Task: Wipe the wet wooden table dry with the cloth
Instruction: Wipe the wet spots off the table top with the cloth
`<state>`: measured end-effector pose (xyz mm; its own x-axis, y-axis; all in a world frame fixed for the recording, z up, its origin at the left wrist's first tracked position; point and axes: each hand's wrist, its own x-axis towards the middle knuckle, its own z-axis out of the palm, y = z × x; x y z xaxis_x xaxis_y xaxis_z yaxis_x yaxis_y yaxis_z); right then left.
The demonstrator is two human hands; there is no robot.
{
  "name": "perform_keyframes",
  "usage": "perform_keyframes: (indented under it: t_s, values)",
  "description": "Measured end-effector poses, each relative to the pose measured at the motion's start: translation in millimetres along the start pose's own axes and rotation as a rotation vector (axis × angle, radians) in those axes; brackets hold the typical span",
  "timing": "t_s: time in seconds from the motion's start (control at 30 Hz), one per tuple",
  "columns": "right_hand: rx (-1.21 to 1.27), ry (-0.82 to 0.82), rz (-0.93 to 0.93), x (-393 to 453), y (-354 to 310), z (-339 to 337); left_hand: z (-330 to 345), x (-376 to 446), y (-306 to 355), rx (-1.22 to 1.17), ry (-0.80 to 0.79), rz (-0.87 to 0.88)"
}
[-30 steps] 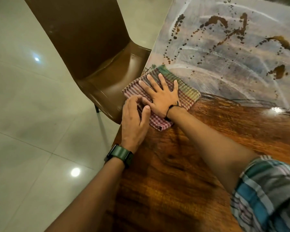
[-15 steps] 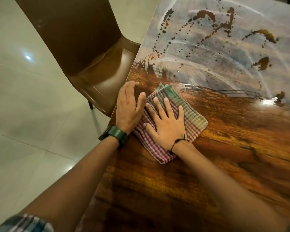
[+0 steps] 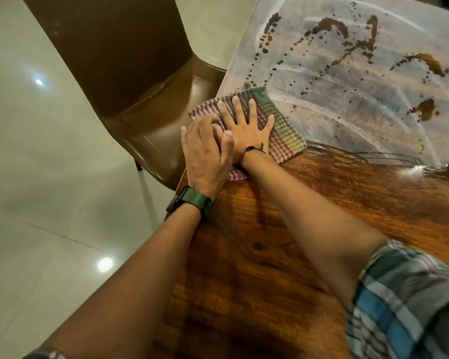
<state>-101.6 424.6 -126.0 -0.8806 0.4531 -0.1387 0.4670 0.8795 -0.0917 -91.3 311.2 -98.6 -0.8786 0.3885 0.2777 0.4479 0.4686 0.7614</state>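
A folded checked cloth [image 3: 283,130], red, white and green, lies flat at the left edge of the wooden table [image 3: 296,229]. My right hand [image 3: 246,125] presses on it with fingers spread straight. Beside it, my left hand [image 3: 205,154], with a green watch at the wrist, lies flat on the cloth's near left part and overlaps the right hand's thumb side. The far part of the table is wet, with a shiny film, curved wipe streaks and brown drops and puddles [image 3: 425,110]. The near part shows dark wood grain.
A brown chair [image 3: 145,99] stands right against the table's left edge, its seat just beside the cloth. Pale glossy floor tiles [image 3: 49,177] lie to the left. My checked shirt sleeve [image 3: 405,301] is at the lower right.
Both hands have pushed the cloth away from me and leftward, back to the table's left edge at the border of the wet area. The left hand now lies on the cloth.
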Motion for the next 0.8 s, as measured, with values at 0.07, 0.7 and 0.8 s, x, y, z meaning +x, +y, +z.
perform_keyframes:
  t_s: [0.07,0.7,0.8]
  values:
    - [0.006,0.020,0.055,7,-10,0,1,1,2,0.035,-0.046,0.022]
    - [0.064,0.050,0.520,-61,117,-6,3,1,-3,-0.040,-0.159,0.004]
    - [0.051,0.052,0.450,-34,62,-2,3,2,-3,-0.081,-0.153,-0.022]
